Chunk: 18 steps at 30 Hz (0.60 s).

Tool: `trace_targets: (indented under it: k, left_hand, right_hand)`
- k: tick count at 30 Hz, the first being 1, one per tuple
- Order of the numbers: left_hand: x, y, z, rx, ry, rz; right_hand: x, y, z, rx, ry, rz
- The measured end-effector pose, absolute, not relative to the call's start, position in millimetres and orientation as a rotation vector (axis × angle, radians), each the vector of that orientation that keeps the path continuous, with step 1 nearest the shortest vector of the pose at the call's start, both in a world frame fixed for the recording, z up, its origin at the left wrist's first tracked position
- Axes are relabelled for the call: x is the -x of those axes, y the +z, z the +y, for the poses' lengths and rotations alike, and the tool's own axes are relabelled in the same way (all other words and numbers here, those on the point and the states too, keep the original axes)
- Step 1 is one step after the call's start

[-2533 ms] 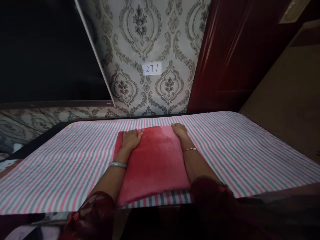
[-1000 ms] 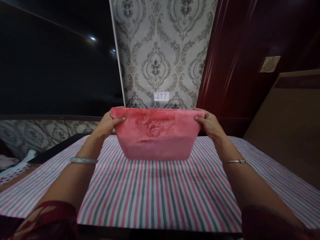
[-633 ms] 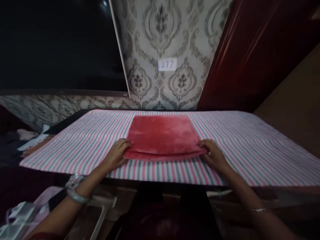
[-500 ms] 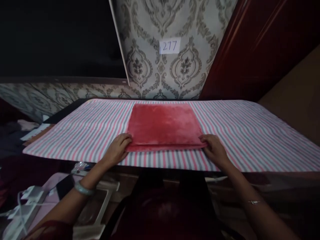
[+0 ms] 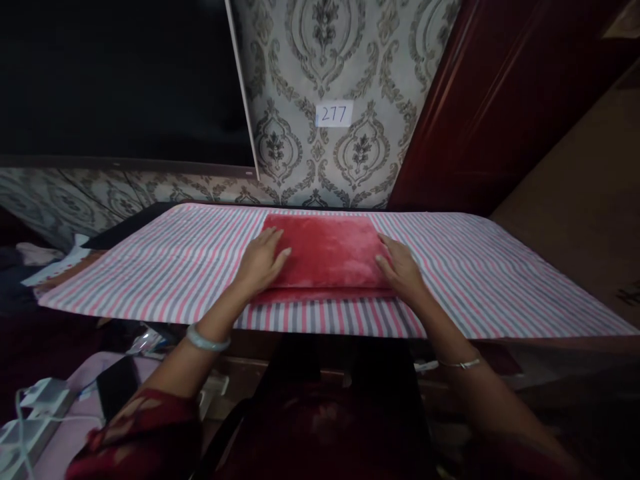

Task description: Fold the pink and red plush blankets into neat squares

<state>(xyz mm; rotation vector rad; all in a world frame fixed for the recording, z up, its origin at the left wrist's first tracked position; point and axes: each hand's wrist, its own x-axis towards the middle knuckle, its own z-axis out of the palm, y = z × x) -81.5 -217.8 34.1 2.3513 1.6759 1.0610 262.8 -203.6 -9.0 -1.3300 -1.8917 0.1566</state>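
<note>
A folded red plush cloth [image 5: 327, 250] lies flat in the middle of a striped sheet [image 5: 165, 267]. Its layered folded edge faces me. On the cloth's left side rests my left hand [image 5: 263, 259], fingers stretched out and thumb apart. My right hand [image 5: 400, 265] lies along the right side in the same way, its thumb on the plush and its fingers at the edge. Neither hand grips anything. The cloth's side edges are partly hidden under my hands.
A large dark screen [image 5: 125, 80] hangs at the left of the patterned wall, beside a paper marked 277 [image 5: 334, 114]. At the right stands a dark red wooden panel [image 5: 480, 100]. Low on the left are a power strip [image 5: 40, 413] with cables and a black phone [image 5: 117, 385].
Both hands have let go of the cloth's near corners and moved forward onto its sides, fingers now spread. The view has shifted slightly.
</note>
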Motion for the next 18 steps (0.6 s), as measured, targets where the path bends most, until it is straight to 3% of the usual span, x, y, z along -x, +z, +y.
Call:
trace_targets:
  k: [4,10,18]
  left_hand:
    - [45,32,-182,-2.341,0.830,1.864]
    - [52,-4,-181,-2.136,0.385,2.142]
    - [52,-10,-183,-2.178,0.278,2.189]
  right_hand:
    - [-228,-2,-169,1.550,0.175,-2.038]
    - [-221,-40,-163,1.732,0.187,-2.136]
    - [-222,-54,-161,1.735,0.132,-2.165]
